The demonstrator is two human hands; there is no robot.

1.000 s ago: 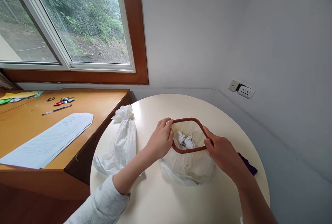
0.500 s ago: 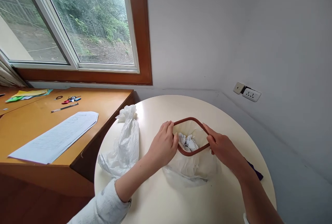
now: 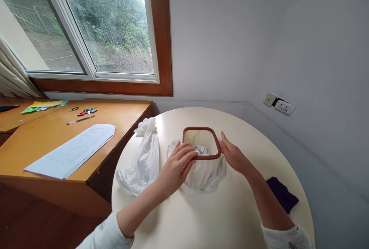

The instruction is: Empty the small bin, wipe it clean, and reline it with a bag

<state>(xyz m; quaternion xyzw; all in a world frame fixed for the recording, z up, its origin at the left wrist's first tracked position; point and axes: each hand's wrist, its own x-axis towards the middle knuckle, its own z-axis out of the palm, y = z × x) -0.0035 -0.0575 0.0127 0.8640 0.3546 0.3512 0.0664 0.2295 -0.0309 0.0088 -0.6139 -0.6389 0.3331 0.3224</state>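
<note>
A waste bin [image 3: 215, 156] with a brown rim stands on the round table, a thin whitish plastic bag [image 3: 206, 176] draped around its outside. Crumpled white paper [image 3: 201, 149] lies inside. My left hand [image 3: 177, 166] rests at the bin's near left corner, its fingers stretched and slightly spread over the rim. At the right side, my right hand [image 3: 232, 154] holds the rim and the bag beside it, with one finger sticking up. Its other fingertips are partly hidden. Left of the bin lies a white plastic bag [image 3: 144, 160], gathered at its top.
A dark purple cloth [image 3: 282, 194] lies near the right edge of the round table [image 3: 248, 214]. On the wooden desk [image 3: 127, 114] at left are paper sheets [image 3: 75, 149], a pen [image 3: 80, 120], keys [image 3: 87, 111] and coloured papers [image 3: 43, 105]. A wall socket [image 3: 285, 107] is at right.
The bin has turned, and its rim has shifted left. My left hand has loosened from its grip and slid to the near corner. My right hand has moved left with the rim.
</note>
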